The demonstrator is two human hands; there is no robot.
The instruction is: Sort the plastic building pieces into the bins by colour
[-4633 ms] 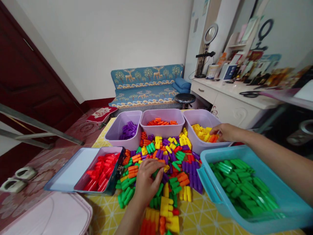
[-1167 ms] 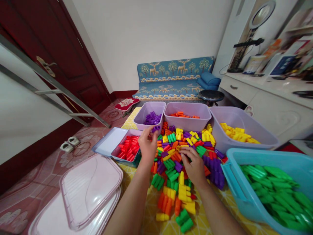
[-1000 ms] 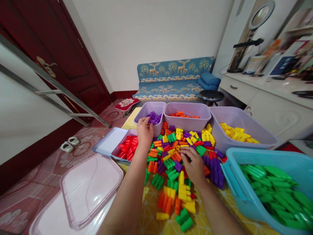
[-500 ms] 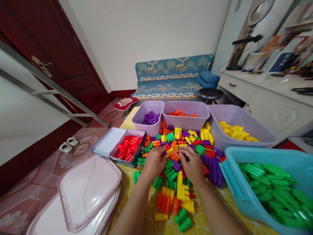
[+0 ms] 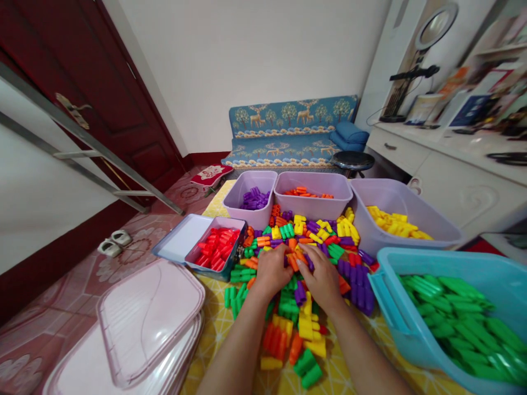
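Over the middle of a mixed pile of plastic building blocks, my left hand (image 5: 272,270) and my right hand (image 5: 323,275) are close together with curled fingers. Between their fingertips is an orange building block (image 5: 293,260), gripped from both sides; the fingers partly cover it. Below the hands lie green blocks (image 5: 289,305), a small purple block (image 5: 300,294) and joined yellow blocks (image 5: 307,323). A joined purple group (image 5: 359,285) lies right of my right hand. Nearer to me are an orange group (image 5: 275,340) and a green block (image 5: 308,368).
Purple-tinted bins with purple (image 5: 234,204), orange (image 5: 300,205) and yellow blocks (image 5: 366,219) line the table's far side. At right stands a blue bin (image 5: 389,307) of green blocks. A box of red blocks (image 5: 218,249) sits left, behind stacked lids (image 5: 152,318).
My left hand has moved right, towards my right hand, and the orange block is now raised between them. Some green and orange blocks left of my left hand have shifted or come into view.
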